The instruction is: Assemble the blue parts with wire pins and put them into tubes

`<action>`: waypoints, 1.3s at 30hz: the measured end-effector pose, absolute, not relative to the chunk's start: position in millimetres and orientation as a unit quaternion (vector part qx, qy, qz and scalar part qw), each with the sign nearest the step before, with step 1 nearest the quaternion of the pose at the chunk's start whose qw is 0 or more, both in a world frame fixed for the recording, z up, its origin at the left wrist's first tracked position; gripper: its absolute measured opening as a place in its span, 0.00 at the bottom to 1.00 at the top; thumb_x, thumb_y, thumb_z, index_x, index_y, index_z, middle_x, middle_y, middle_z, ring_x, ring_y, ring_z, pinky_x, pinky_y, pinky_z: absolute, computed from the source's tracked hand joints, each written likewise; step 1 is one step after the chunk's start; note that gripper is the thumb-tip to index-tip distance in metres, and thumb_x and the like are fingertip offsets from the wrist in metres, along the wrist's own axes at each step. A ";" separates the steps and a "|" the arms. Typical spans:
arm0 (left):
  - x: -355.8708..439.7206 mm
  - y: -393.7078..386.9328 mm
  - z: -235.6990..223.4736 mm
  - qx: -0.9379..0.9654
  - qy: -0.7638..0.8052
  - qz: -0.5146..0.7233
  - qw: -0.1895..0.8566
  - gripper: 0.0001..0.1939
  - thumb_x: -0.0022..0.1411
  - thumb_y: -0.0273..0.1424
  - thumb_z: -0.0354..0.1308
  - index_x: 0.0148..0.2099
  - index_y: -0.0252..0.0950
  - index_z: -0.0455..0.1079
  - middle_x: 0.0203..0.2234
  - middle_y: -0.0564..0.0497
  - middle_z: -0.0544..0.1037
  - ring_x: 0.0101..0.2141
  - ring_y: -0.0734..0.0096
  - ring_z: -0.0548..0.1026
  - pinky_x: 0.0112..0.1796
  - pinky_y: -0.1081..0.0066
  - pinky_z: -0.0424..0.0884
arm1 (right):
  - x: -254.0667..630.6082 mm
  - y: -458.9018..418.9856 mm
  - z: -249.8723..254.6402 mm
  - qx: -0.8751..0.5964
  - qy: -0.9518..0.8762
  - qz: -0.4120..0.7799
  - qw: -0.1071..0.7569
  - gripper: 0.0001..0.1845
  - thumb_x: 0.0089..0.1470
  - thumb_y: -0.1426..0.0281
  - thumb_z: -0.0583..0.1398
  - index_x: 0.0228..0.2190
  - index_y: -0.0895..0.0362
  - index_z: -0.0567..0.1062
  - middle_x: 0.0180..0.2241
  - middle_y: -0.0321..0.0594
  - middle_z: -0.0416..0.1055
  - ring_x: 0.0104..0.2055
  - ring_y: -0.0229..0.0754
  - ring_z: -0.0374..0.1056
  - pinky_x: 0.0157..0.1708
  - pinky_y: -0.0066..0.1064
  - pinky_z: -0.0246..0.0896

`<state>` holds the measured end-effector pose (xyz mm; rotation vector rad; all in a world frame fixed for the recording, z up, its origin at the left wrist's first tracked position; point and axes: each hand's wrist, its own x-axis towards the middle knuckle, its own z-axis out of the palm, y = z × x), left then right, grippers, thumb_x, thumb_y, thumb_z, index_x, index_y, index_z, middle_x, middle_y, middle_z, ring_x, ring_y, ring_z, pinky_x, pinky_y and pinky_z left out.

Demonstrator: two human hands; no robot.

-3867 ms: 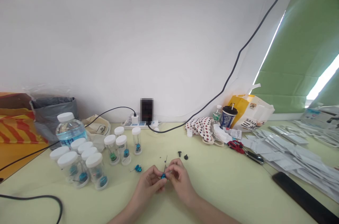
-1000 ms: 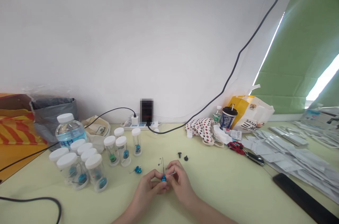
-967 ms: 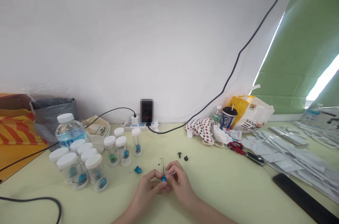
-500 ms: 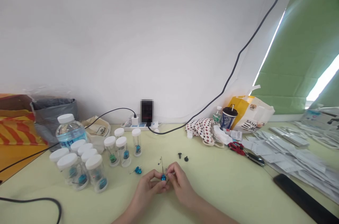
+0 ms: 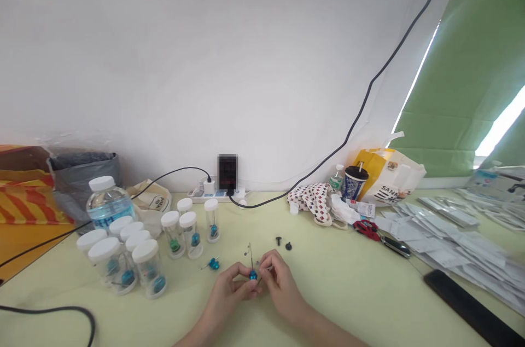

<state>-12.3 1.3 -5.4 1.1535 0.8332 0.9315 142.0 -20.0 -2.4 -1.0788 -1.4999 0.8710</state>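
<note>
My left hand [image 5: 227, 298] and my right hand [image 5: 279, 284] meet low in the middle of the view, just above the pale yellow table [image 5: 344, 292]. Between their fingertips sits a small blue part [image 5: 253, 275] with a thin dark pin standing up from it. Both hands pinch it, the left from the left side and the right from the right. A second blue part with a wire [image 5: 213, 264] lies on the table to the left. Two small black screws [image 5: 283, 243] lie just beyond my right hand.
Several clear vials with white caps [image 5: 135, 259] and a water bottle [image 5: 105, 206] stand at the left. A power strip [image 5: 217, 191] sits by the wall. Patterned cloth [image 5: 314, 197], a cup [image 5: 353, 181], red scissors [image 5: 371, 228], stacked white packets [image 5: 447, 240] and a black bar [image 5: 471, 307] fill the right.
The hands stay pinched on the blue part in nearly the same spot. The pin has swung from a rightward tilt to nearly upright; my right fingers have shifted slightly.
</note>
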 end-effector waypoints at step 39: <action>-11.3 -1.0 -0.9 0.552 0.364 0.404 0.633 0.13 0.50 0.37 0.64 0.30 0.35 0.65 0.22 0.52 0.76 0.24 0.71 0.75 0.26 0.73 0.67 | 155.3 -17.9 1.5 -0.465 -0.758 0.218 0.403 0.10 0.60 0.72 0.48 0.30 0.55 0.67 0.25 0.35 0.66 0.31 0.39 0.62 0.34 0.28 0.54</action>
